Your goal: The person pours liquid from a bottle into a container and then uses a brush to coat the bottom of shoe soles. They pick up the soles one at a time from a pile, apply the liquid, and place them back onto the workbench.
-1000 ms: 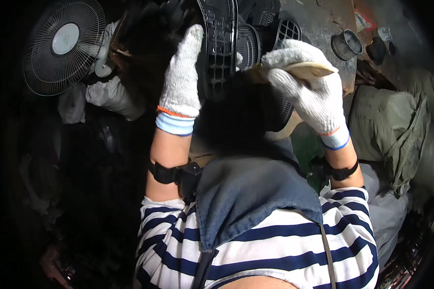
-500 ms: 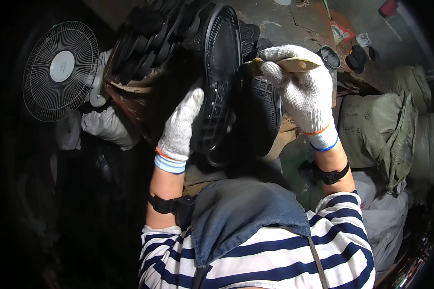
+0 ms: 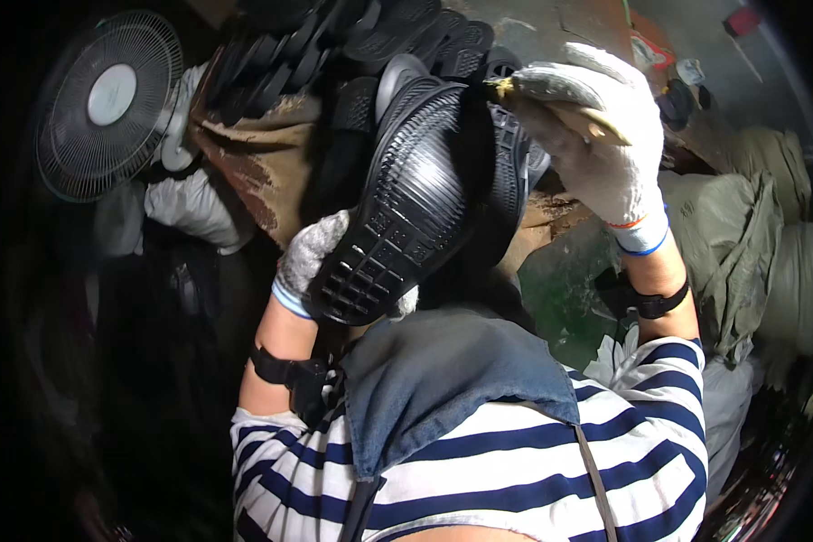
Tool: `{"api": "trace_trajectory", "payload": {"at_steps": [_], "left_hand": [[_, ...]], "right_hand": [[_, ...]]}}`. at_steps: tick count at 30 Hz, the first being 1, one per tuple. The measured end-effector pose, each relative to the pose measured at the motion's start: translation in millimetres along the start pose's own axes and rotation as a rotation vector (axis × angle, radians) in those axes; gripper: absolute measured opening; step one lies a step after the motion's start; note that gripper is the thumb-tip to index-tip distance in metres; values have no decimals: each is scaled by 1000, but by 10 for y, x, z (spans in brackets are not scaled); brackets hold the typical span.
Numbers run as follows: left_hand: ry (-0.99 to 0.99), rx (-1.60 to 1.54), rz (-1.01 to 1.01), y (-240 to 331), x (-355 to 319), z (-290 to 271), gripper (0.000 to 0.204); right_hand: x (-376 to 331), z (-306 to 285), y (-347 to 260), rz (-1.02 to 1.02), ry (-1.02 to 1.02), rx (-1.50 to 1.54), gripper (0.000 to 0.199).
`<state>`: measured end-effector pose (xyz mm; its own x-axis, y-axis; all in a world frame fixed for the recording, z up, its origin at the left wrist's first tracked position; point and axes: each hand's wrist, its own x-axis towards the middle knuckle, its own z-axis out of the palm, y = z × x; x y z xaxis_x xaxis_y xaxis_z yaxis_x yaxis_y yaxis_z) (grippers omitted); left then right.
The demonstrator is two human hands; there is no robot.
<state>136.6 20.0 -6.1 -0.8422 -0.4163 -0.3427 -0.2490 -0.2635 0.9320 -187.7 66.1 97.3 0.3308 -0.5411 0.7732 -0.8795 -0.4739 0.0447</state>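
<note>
My left hand [image 3: 311, 257], in a white knit glove, is closed round the heel end of a black shoe sole [image 3: 415, 194]. The sole is tilted, showing its ridged, blocky tread. My right hand [image 3: 619, 149], also gloved, grips a brush by its pale, flat handle [image 3: 605, 126], which has a hole near the end. A yellowish part of the brush [image 3: 500, 88] pokes out past the fingers, close to the toe of the held sole but apart from it. Another black sole [image 3: 512, 176] is partly hidden behind the held one, below my right hand.
Several black soles [image 3: 271, 68] are heaped at the far left of the worktable, whose brown cover [image 3: 262, 163] is worn. A fan [image 3: 108, 99] stands to the left. Greenish sacks [image 3: 723, 235] are stacked at the right. A denim apron [image 3: 461, 370] covers my front.
The held sole has come nearer to me and turned over, from its hollow inner face to its tread. My right hand has moved right with the brush, away from the sole.
</note>
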Motion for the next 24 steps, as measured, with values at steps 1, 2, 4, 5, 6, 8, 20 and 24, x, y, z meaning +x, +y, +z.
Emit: {"api": "trace_trajectory", "payload": {"at_steps": [1, 2, 4, 5, 6, 8, 20, 24], "left_hand": [[-54, -356, 2, -242, -19, -57, 72], [-113, -714, 14, -505, -18, -121, 73], [-156, -1080, 52, -510, -89, -67, 73], [-151, -1105, 31, -497, -172, -25, 73], [-136, -1128, 19, -398, -249, 19, 74], [-76, -1173, 0, -443, -498, 64, 77], [1150, -1180, 937, -2382, -2947, 1028, 39], [1302, -1100, 805, -2358, -2829, 1518, 37]], "right_hand": [[60, -18, -44, -53, -17, -72, 28], [119, -5, -45, -77, -98, -8, 29], [166, 29, -63, -109, -124, 30, 29], [184, 39, -88, -131, -151, 54, 29], [201, 35, -92, -131, -155, 113, 30], [43, -2, -91, 14, -86, 342, 28], [-145, -110, 635, 387, 341, 505, 20], [-363, -233, 974, 332, 340, 309, 19]]}}
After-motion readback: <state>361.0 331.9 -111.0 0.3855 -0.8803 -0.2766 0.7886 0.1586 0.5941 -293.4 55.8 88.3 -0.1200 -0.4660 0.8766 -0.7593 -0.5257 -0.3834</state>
